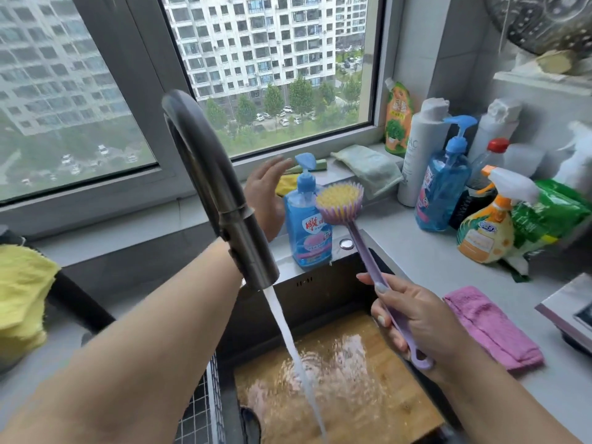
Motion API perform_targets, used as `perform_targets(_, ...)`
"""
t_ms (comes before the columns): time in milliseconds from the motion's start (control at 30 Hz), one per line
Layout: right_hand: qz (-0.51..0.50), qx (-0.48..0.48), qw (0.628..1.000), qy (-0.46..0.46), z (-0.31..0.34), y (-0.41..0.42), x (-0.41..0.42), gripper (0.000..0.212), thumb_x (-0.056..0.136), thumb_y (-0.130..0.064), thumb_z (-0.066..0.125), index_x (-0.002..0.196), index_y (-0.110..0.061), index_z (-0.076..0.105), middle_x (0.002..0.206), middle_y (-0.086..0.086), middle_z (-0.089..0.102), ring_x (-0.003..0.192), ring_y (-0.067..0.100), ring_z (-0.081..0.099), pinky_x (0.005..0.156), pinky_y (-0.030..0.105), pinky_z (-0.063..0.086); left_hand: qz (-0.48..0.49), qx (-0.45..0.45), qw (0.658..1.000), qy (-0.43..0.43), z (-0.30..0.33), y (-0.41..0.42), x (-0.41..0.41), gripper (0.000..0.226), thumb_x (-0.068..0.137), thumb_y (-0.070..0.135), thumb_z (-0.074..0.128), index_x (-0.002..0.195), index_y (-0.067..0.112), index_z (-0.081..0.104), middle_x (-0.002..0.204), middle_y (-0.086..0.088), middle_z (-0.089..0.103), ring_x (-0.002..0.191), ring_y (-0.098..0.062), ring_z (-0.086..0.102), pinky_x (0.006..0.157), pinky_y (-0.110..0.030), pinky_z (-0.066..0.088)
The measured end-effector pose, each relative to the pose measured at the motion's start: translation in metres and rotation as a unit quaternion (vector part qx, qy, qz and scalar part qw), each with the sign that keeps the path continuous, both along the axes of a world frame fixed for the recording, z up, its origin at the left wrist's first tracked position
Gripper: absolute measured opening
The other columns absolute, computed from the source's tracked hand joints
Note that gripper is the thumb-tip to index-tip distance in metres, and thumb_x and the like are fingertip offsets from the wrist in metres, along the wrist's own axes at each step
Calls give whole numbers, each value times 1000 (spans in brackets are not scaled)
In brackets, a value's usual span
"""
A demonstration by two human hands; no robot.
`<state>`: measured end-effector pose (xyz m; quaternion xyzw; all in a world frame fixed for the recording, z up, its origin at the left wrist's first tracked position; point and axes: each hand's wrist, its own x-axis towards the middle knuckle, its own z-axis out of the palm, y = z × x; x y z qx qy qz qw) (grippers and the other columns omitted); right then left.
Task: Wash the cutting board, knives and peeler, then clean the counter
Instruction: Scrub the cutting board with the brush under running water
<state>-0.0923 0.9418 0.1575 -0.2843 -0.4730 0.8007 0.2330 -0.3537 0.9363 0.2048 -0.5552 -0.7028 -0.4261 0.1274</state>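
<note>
Cutting board (352, 389) flat in sink under running faucet (224, 200), soaking. Right hand (419, 318) grips brush (340, 200), bristles up awaiting soap. Left hand (266, 193), fingers spread, nears far soap bottle (307, 225) pump.

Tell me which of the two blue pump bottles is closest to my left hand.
The blue pump bottle at the sink's back edge, right beside your left hand; the other blue pump bottle stands farther right among the cleaners.
</note>
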Motion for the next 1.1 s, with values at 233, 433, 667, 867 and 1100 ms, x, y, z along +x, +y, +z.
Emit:
perform_targets(233, 5, -14, 993, -117, -46, -17, 26, 11, 96, -2, 48, 102, 6, 54, 64, 10, 55, 38, 13, 43, 30, 19, 34, 152, -136, 915, -348, -139, -98, 78, 25, 88, 1, 51, 105, 20, 56, 101, 3, 54, 84, -5, 55, 78, -35, 52)
perform_targets(433, 52, -44, 979, -192, -79, -32, 33, 13, 96, 7, 43, 103, 11, 54, 63, 10, 56, 38, 13, 44, 30, 19, 31, 359, -355, 682, -530, -220, -157, 107, 56, 90, 29, 50, 137, -1, 44, 141, -20, 45, 127, -36, 45, 104, -40, 40)
perform_targets(667, 64, -64, 968, -234, -102, -46, 47, 14, 95, 9, 41, 93, 6, 55, 62, 12, 52, 37, 13, 41, 30, 17, 28, 394, -244, 518, -719, -396, -192, 84, 59, 77, 43, 51, 119, 4, 63, 115, -17, 63, 98, -36, 63, 91, -45, 52)
perform_targets(867, 70, -85, 963, -247, -108, -47, 63, 17, 94, 11, 43, 104, 8, 56, 59, 13, 53, 35, 15, 43, 30, 16, 28, 356, -171, 501, -770, -274, -185, 111, 34, 99, 23, 41, 92, -3, 62, 86, -14, 57, 73, -31, 55, 57, -33, 41)
perform_targets(1100, 75, -61, 957, -275, -108, -48, 72, 20, 94, 10, 46, 109, 2, 57, 60, 13, 56, 35, 17, 45, 30, 18, 30, 360, -124, 499, -778, -258, -186, 120, 47, 102, 25, 36, 134, -9, 44, 126, -23, 52, 113, -37, 51, 92, -45, 40)
